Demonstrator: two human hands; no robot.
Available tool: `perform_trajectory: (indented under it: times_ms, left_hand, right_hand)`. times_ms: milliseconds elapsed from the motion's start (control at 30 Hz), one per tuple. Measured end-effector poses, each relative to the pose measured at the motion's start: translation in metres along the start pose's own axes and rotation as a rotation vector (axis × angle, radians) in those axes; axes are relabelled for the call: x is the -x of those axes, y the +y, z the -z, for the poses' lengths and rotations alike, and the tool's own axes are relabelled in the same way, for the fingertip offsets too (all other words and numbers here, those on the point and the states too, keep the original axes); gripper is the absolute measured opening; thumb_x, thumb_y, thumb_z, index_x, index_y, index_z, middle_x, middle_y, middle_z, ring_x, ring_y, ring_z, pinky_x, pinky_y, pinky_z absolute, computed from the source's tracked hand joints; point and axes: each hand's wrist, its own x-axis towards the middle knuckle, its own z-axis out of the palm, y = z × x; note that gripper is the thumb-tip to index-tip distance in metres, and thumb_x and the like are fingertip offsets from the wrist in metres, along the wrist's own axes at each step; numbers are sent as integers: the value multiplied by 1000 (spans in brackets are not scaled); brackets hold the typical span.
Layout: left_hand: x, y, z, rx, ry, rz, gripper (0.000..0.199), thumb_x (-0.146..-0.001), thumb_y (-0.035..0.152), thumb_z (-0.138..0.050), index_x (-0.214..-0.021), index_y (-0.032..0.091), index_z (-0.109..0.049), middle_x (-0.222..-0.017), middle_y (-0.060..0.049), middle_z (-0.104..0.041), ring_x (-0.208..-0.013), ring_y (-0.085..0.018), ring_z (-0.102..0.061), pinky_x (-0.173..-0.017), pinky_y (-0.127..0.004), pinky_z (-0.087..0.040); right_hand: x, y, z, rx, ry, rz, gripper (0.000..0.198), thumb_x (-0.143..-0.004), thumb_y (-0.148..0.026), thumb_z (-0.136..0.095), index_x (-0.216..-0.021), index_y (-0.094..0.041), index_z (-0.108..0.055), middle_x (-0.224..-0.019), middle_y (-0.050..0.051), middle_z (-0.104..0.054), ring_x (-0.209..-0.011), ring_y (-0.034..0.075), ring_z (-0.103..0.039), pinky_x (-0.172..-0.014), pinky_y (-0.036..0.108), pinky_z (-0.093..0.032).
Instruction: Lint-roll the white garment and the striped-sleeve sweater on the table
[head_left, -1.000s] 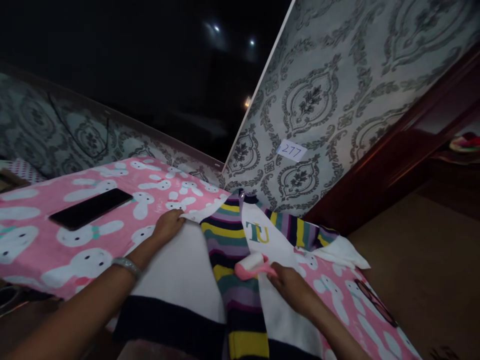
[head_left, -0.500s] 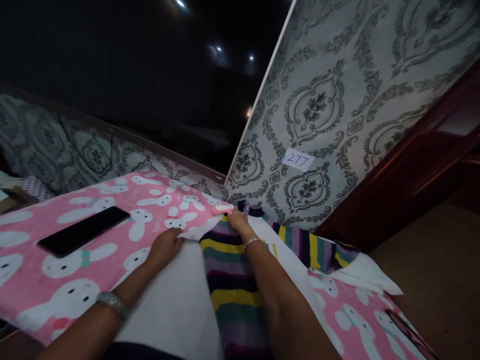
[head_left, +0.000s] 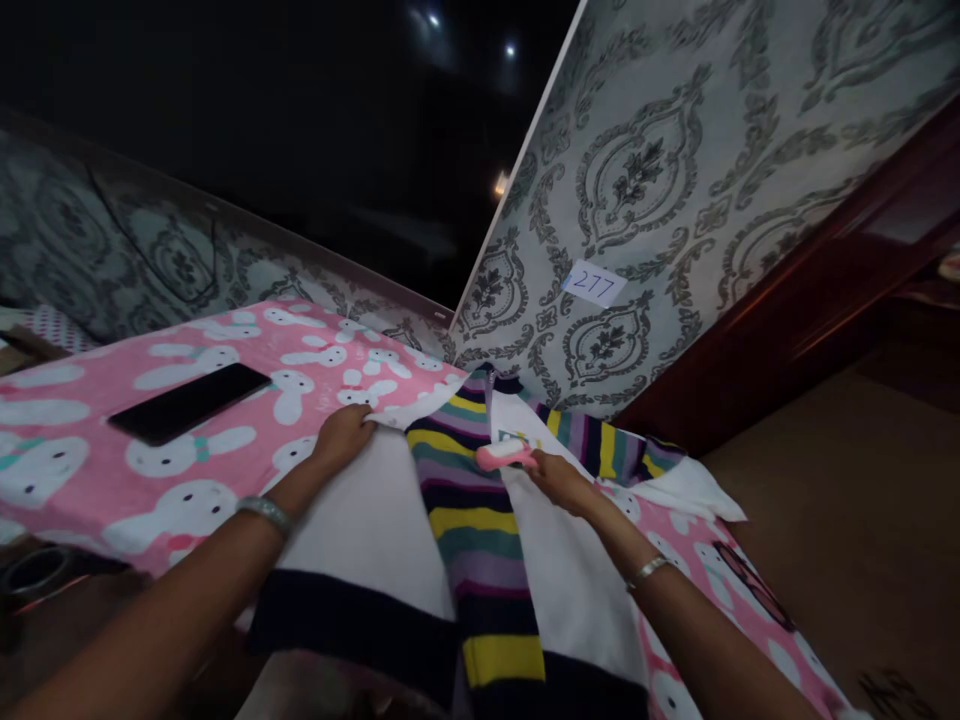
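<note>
A white knit cardigan [head_left: 375,530] with a striped panel in yellow, green, purple and navy lies spread out, its navy hem hanging over the near edge. My left hand [head_left: 345,437] pinches the cardigan's white edge on the left side. In my right hand [head_left: 561,482] is a pink and white lint remover [head_left: 501,455], its kind judged only by shape. It is over the upper middle of the garment, by the striped panel; whether it touches the knit I cannot tell.
The garment lies on a pink rabbit-print cloth [head_left: 247,408], with a black phone [head_left: 191,402] on the left. A pair of glasses [head_left: 752,585] rests at the right edge. Behind stand a large dark screen [head_left: 262,130] and a patterned wall with a "277" paper [head_left: 595,284].
My right hand has drawn the lint remover from the cardigan's far end towards me and to the right. My left hand still pinches the left edge. The view has tilted down.
</note>
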Motion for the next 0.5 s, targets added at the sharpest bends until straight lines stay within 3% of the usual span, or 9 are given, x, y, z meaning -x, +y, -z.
perform_trajectory:
  times_ms: [67,167,300,367,433,500]
  left_hand:
    - [0,1,0,-2,-3,3,34,-85,26,-45,-106,19,-71,-114,-10,-73,-109,-27,-65,-89,-33,-49]
    - [1,3,2,-14,3,9,34,-84,25,-46,-106,19,-71,-114,-10,-73,-110,-28,-64,-89,-33,-49]
    - [2,4,2,-39,15,10,34,-85,24,-46,-108,19,-71,-116,-9,-73,-111,-26,-64,-89,-31,-49]
    - [2,3,1,-53,16,4,34,-85,24,-45,-107,20,-71,-116,-9,-73,-111,-25,-65,-88,-30,-49]
    - [1,3,0,-67,14,-1,35,-85,25,-45,-108,20,-71,-115,-8,-73,-110,-25,-65,-87,-30,-49]
    - [0,2,0,-79,11,-8,36,-85,25,-45,-109,20,-71,-116,-8,-73,-110,-25,-65,-87,-31,-49]
  right_hand:
    - [16,-1,11,33,-18,1,22,-95,-25,-52,-106,-13,-66,-104,16,-73,-97,26,-67,-79,30,-43]
    - [20,-35,9,58,26,51,27,-99,-28,-45,-115,-13,-62,-112,16,-71,-103,24,-66,-81,28,-42]
    - [1,-107,-23,36,22,96,33,-100,-29,-42,-122,-12,-59,-115,17,-71,-105,25,-66,-80,29,-44]
    - [-5,-128,-39,18,14,100,36,-100,-30,-39,-127,-11,-54,-118,18,-69,-105,26,-67,-79,31,-44]
    - [-2,-130,-47,4,2,99,36,-101,-28,-37,-128,-11,-52,-120,18,-69,-106,27,-67,-79,31,-44]
    - [16,-114,-50,2,-20,86,33,-100,-28,-39,-125,-11,-54,-117,18,-70,-104,27,-67,-79,32,-44]
